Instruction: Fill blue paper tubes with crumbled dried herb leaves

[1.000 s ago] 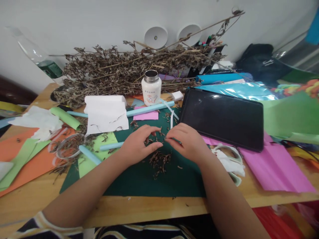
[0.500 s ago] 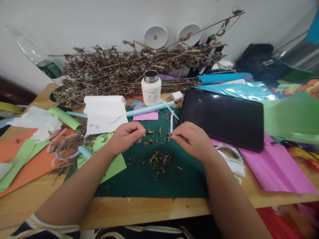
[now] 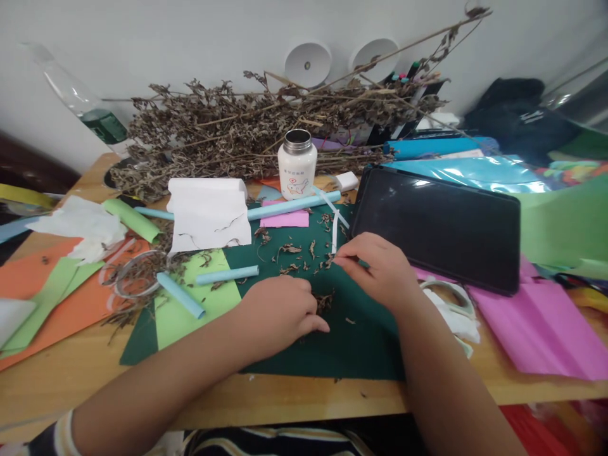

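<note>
Dark green paper (image 3: 361,348) on the wooden table (image 3: 285,399) carries dried leaf bits (image 3: 327,299) under your curled left hand (image 3: 280,313), its grip unclear, with your right hand (image 3: 380,272) pinched narrow just beside them and, beyond the paper, a white bottle (image 3: 297,164) with an unreadable cartoon label before a white wall (image 3: 190,38).

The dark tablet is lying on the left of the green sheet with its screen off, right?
Not quite. The dark tablet lies on the right of the green sheet, not the left, and its screen is off. The head view shows it.
</note>
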{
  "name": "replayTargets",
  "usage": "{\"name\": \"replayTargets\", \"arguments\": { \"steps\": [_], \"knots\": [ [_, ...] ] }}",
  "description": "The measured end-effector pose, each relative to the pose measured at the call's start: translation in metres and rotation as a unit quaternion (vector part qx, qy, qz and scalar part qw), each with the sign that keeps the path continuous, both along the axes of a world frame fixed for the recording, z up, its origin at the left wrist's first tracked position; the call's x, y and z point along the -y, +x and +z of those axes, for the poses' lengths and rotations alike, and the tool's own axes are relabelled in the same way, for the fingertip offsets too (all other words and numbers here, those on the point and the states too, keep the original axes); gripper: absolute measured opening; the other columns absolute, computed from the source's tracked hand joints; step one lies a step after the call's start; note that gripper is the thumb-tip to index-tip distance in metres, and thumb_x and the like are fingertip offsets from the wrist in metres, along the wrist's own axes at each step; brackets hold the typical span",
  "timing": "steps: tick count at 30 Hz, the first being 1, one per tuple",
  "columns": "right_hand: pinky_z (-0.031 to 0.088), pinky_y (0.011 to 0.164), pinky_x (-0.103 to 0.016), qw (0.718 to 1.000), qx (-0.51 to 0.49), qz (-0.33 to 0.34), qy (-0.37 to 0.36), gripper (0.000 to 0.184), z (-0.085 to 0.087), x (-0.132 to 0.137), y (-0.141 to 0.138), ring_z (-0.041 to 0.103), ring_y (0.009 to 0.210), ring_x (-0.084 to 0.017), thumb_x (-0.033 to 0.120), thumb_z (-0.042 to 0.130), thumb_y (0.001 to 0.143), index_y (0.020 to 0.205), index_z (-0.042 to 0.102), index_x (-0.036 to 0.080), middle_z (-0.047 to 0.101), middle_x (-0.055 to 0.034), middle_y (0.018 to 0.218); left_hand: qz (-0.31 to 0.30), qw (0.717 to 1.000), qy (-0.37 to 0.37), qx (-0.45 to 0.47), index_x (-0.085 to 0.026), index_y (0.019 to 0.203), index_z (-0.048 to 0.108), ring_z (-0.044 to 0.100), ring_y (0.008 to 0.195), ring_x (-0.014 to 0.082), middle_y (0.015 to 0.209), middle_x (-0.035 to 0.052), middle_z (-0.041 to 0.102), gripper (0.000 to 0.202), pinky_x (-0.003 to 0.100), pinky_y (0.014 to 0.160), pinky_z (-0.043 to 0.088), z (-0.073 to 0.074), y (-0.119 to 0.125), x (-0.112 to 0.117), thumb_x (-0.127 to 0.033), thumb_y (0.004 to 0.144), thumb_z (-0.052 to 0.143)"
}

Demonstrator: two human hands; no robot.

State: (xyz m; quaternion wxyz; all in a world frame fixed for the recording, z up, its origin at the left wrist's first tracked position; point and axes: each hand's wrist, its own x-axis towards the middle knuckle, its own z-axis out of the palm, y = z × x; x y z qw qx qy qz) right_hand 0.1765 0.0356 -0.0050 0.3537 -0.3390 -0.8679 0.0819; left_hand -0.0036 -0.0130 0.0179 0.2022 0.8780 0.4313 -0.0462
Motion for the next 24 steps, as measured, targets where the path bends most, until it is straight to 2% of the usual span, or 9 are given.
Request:
{"name": "replayTargets", "arguments": {
  "steps": [2, 3, 5, 7, 10, 12, 16, 21, 24],
  "knots": [
    [0.041, 0.06, -0.024, 0.999, 0.017, 0.027, -0.015, 0.01, 0.0, 0.002, -0.004, 0.052, 0.064, -0.013, 0.021, 0.05, 0.079, 0.072, 0.056, 0.017, 0.06, -0.002, 0.066, 0.06, 0.997, -0.014, 0.044, -0.016, 0.058, 0.06, 0.052, 0.063, 0.017, 0.063, 0.0035, 0.053, 0.043, 0.027, 0.054, 0.037, 0.002, -0.004, -0.006, -0.048, 0.079, 0.041],
    [0.041, 0.06, -0.024, 0.998, 0.031, 0.05, -0.026, 0.011, 0.001, 0.004, -0.006, 0.052, 0.065, -0.013, 0.021, 0.049, 0.079, 0.072, 0.056, 0.017, 0.06, -0.002, 0.067, 0.096, 0.992, -0.006, 0.083, -0.016, 0.064, 0.061, 0.051, 0.065, 0.0164, 0.065, 0.0031, 0.053, 0.04, 0.026, 0.056, 0.037, 0.003, -0.006, -0.009, -0.048, 0.079, 0.042],
    [0.04, 0.059, -0.024, 0.991, 0.067, 0.102, -0.047, 0.013, 0.002, 0.008, -0.011, 0.051, 0.064, -0.013, 0.021, 0.048, 0.08, 0.071, 0.056, 0.017, 0.06, -0.0018, 0.067, 0.156, 0.972, 0.004, 0.174, -0.018, 0.092, 0.058, 0.051, 0.068, 0.0145, 0.075, 0.0022, 0.054, 0.032, 0.025, 0.059, 0.039, 0.003, -0.011, -0.015, -0.044, 0.078, 0.046],
    [0.039, 0.059, -0.025, 0.984, 0.106, 0.135, -0.059, 0.016, 0.003, 0.011, -0.016, 0.05, 0.064, -0.014, 0.02, 0.046, 0.081, 0.07, 0.057, 0.016, 0.059, -0.0021, 0.066, 0.177, 0.952, -0.029, 0.246, -0.019, 0.107, 0.049, 0.051, 0.067, 0.0119, 0.08, 0.001, 0.054, 0.035, 0.023, 0.059, 0.04, 0.002, -0.016, -0.019, -0.039, 0.078, 0.048],
    [0.039, 0.06, -0.026, 0.982, 0.124, 0.131, -0.061, 0.018, 0.003, 0.015, -0.02, 0.05, 0.065, -0.015, 0.021, 0.044, 0.082, 0.071, 0.057, 0.016, 0.059, -0.0031, 0.067, 0.166, 0.941, -0.119, 0.27, -0.017, 0.083, 0.054, 0.048, 0.056, 0.0082, 0.065, -0.0028, 0.053, 0.016, 0.019, 0.054, 0.037, 0.0, -0.022, -0.023, -0.03, 0.079, 0.046],
    [0.039, 0.06, -0.026, 0.988, 0.096, 0.112, -0.056, 0.018, 0.001, 0.016, -0.021, 0.05, 0.066, -0.015, 0.022, 0.043, 0.082, 0.073, 0.057, 0.016, 0.059, -0.0041, 0.068, 0.169, 0.933, -0.175, 0.265, -0.016, 0.068, 0.051, 0.045, 0.048, 0.0066, 0.053, -0.0051, 0.047, 0.018, 0.018, 0.05, 0.035, 0.0, -0.024, -0.026, -0.03, 0.078, 0.046],
    [0.04, 0.062, -0.027, 0.994, 0.04, 0.09, -0.039, 0.015, -0.003, 0.015, -0.023, 0.05, 0.066, -0.015, 0.021, 0.044, 0.082, 0.074, 0.055, 0.016, 0.059, -0.0039, 0.069, 0.152, 0.901, -0.274, 0.299, -0.016, 0.065, 0.043, 0.039, 0.041, 0.0053, 0.046, -0.0071, 0.041, 0.024, 0.016, 0.045, 0.033, -0.004, -0.028, -0.029, -0.034, 0.08, 0.042],
    [0.042, 0.065, -0.027, 0.997, 0.017, 0.059, -0.044, 0.01, -0.004, 0.013, -0.02, 0.051, 0.07, -0.015, 0.017, 0.044, 0.081, 0.075, 0.051, 0.017, 0.058, -0.0045, 0.073, 0.135, 0.922, -0.218, 0.289, -0.016, 0.067, 0.043, 0.038, 0.043, 0.0054, 0.048, -0.006, 0.041, 0.026, 0.016, 0.045, 0.031, 0.0, -0.036, -0.032, -0.037, 0.081, 0.039],
    [0.042, 0.063, -0.026, 0.999, -0.014, 0.035, -0.038, 0.009, -0.004, 0.011, -0.015, 0.051, 0.07, -0.014, 0.016, 0.042, 0.08, 0.074, 0.048, 0.018, 0.056, -0.0042, 0.072, 0.187, 0.942, -0.142, 0.239, -0.016, 0.065, 0.045, 0.039, 0.044, 0.007, 0.05, -0.0039, 0.044, 0.025, 0.018, 0.045, 0.033, 0.009, -0.048, -0.038, -0.035, 0.079, 0.04]
  ]
}}
